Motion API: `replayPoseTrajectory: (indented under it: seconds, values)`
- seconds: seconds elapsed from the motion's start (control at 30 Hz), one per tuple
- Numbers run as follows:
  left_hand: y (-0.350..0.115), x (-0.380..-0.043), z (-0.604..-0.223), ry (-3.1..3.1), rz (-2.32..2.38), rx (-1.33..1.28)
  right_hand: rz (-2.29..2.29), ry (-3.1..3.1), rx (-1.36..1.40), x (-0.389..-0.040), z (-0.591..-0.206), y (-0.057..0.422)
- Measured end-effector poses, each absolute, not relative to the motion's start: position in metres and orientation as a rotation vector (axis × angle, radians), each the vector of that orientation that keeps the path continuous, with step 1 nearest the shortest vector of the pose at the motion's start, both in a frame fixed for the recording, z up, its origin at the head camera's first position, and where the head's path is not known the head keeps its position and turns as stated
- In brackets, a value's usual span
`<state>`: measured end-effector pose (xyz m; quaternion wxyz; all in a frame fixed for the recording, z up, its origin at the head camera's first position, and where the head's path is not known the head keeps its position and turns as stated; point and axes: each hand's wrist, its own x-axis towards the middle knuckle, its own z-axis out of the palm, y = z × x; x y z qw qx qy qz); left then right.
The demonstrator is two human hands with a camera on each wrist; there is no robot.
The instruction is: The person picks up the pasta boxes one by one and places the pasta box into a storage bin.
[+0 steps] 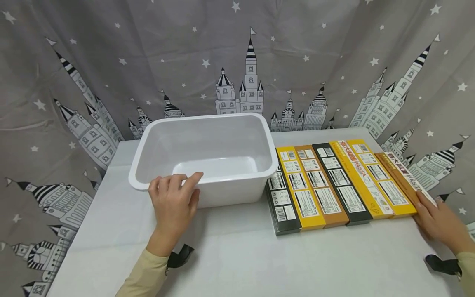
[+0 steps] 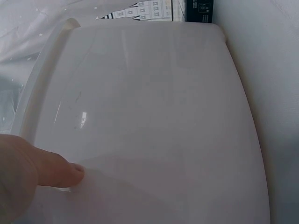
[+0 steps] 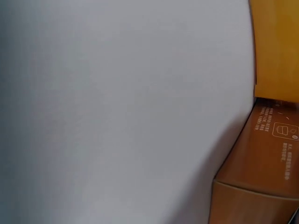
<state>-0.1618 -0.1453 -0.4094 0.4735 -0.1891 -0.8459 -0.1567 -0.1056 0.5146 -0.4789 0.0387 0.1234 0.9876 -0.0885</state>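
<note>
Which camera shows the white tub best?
The head view: it looks down on the white tub, showing nearly its whole rim and much of the inside. The left wrist view catches only part, mostly one outer wall close up. The right wrist view shows none of it, just boxes and tabletop.

On one white table, one white tub and seven long boxes: two black boxes, three yellow boxes and two brown boxes. Of those seven, five with rows of printed label panels facing up, two with PASTA lettering facing up. Also two hands, one left hand and one right hand, plus two pale sleeves and two dark wrist pieces. Behind everything, one grey printed curtain
</note>
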Motion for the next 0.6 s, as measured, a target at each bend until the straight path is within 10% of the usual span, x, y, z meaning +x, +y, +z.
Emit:
replayPoseTrajectory:
  seconds: [0.6]
  values:
    - [-0.145,-0.163,-0.410,-2.049,-0.388,-0.465,-0.195,2.979,0.434,-0.080,-0.481,0.512]
